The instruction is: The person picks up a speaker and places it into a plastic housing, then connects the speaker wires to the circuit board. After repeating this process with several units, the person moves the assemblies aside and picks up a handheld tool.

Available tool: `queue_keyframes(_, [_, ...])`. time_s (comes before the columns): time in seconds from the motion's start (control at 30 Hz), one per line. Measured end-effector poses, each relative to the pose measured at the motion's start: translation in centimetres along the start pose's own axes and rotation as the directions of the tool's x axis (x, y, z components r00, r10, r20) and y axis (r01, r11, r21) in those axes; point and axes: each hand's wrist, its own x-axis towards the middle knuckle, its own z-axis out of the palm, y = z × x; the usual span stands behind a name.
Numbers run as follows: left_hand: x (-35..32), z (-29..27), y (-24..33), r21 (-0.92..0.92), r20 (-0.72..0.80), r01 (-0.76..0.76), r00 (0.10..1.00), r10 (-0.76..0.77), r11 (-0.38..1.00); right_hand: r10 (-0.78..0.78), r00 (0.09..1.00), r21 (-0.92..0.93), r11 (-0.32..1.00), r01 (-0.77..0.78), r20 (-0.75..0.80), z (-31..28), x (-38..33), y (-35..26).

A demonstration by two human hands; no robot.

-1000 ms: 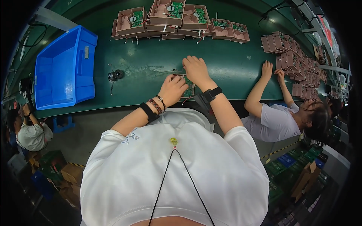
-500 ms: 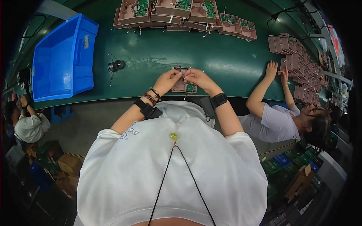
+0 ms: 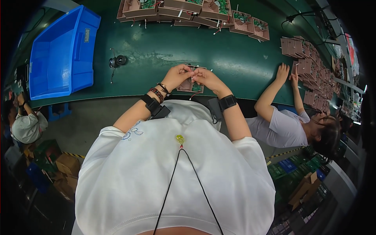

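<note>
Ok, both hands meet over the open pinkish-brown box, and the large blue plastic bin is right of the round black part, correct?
Not quite: the head view shows the large blue plastic bin left of the round black part. The left hand and right hand do meet over the open pinkish-brown box.
</note>
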Motion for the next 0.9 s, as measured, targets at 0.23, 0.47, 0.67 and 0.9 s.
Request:
queue_keyframes(0.23, [0.3,-0.7,-2.0,0.058,-0.060,0.009,0.998,-0.005,0.998,0.002,0.993,-0.228,0.973,-0.030,-0.121,0.2,0.3,-1.3])
queue_keyframes(0.47, [-2.3,0.2,2.2,0.639,-0.155,0.118,0.988,-0.023,0.760,-0.601,0.715,-0.838,0.545,0.038,-0.358,-0.2,0.3,-3.3])
queue_keyframes(0.67, [-3.1,0.4,3.4,0.961,-0.036,-0.120,0.842,0.538,0.251,-0.597,0.689,-0.754,0.647,0.111,-0.411,0.2,0.5,-4.5])
queue_keyframes(0.9, [-0.4,1.4,4.4,0.822,-0.037,-0.361,0.739,0.673,0.441,-0.404,0.790,-0.417,0.885,0.208,-0.462,0.7,1.3,-3.0])
